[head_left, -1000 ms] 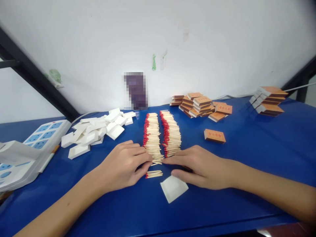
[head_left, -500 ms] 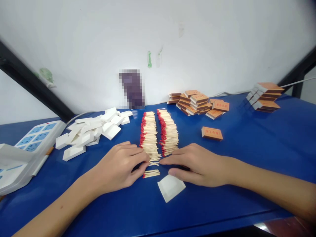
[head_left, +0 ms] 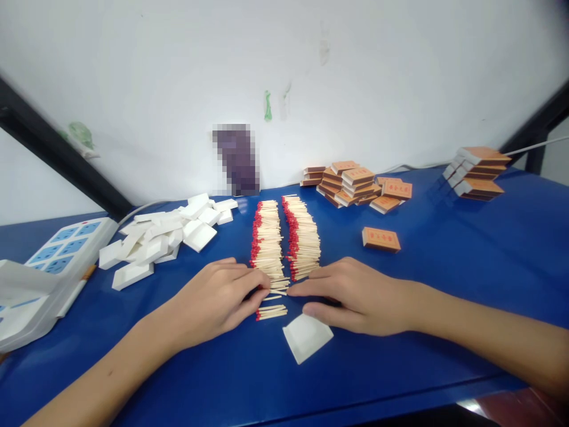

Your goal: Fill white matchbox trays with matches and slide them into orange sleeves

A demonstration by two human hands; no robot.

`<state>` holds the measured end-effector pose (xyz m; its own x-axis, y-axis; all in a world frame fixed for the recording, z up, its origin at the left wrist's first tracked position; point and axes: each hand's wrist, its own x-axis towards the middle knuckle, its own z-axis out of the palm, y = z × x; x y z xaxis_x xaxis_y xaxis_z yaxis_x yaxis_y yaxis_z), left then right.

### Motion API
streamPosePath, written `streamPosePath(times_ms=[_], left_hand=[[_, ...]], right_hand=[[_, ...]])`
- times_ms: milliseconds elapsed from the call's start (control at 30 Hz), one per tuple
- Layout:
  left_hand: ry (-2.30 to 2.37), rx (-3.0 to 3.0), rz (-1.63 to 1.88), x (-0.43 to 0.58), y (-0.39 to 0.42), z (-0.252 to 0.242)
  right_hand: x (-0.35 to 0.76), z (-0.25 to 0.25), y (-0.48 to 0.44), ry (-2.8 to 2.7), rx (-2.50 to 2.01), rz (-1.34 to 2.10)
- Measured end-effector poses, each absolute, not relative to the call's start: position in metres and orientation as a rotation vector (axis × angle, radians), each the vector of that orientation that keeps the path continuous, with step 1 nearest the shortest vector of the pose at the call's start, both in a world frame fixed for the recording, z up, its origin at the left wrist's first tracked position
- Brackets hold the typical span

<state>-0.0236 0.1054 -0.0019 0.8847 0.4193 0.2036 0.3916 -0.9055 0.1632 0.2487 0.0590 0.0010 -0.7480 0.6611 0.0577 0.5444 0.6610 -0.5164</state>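
Note:
My left hand (head_left: pixel 217 296) has its thumb and index finger pinched at the near end of the left row of matches (head_left: pixel 269 237). A single match (head_left: pixel 274 298) sticks out from those fingertips. Across from it, my right hand (head_left: pixel 355 296) rests with fingers stretched out, its index tip by the plain ends of the nearest matches. The right row of matches (head_left: pixel 305 240) runs alongside, red heads to the left. Closer to me lies a small group of matches (head_left: pixel 272 312) set apart. An empty white inner tray (head_left: pixel 307 339) of a matchbox lies beneath my right thumb.
White matchbox trays (head_left: pixel 166 228) are heaped at left, beside a power strip (head_left: pixel 66 252). Orange matchboxes (head_left: pixel 355 178) pile up against the wall, with another stack (head_left: pixel 480 172) farther right. One lone matchbox (head_left: pixel 381 239) lies beyond my right hand. The blue table (head_left: pixel 355 385) ends in front.
The pinched match has come slightly toward me, apart from the row's near end, where two matches crossed before. My right hand stays nearly still.

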Motion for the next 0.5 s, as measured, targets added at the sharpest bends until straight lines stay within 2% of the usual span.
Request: streamPosePath(times_ms=[500], left_hand=[[0.683, 2.988, 0.262, -0.0221, 0.1044, 0.0024]], right_hand=[[0.2493, 0.0006, 0.0598, -2.661, -0.993, 0.715]])
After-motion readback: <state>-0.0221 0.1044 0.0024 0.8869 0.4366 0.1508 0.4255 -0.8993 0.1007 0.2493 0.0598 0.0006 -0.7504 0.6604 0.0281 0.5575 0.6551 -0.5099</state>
